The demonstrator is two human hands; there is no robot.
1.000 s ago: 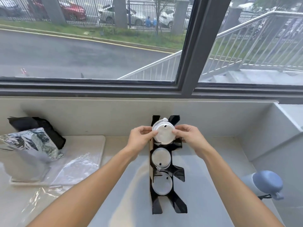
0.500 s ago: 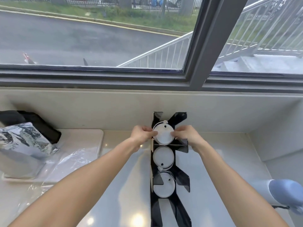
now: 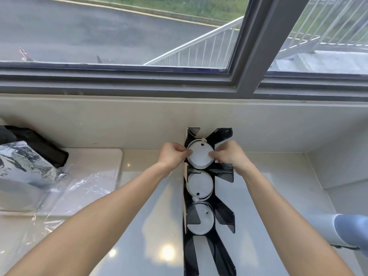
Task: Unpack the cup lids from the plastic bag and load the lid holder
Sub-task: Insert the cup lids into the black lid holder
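Seen from above, two bare arms reach up the middle of the frame to a black lid holder (image 3: 224, 216) lying on a pale tabletop (image 3: 151, 226) below a window. The left hand (image 3: 172, 155) and right hand (image 3: 229, 154) pinch opposite edges of a stack of white cup lids (image 3: 200, 156) in the holder's topmost slot, each grip closed on its rim. Two more lid stacks fill the slots just below. At the left of the frame lie a crumpled clear plastic bag (image 3: 65, 188) and a silver foil pouch (image 3: 22, 162).
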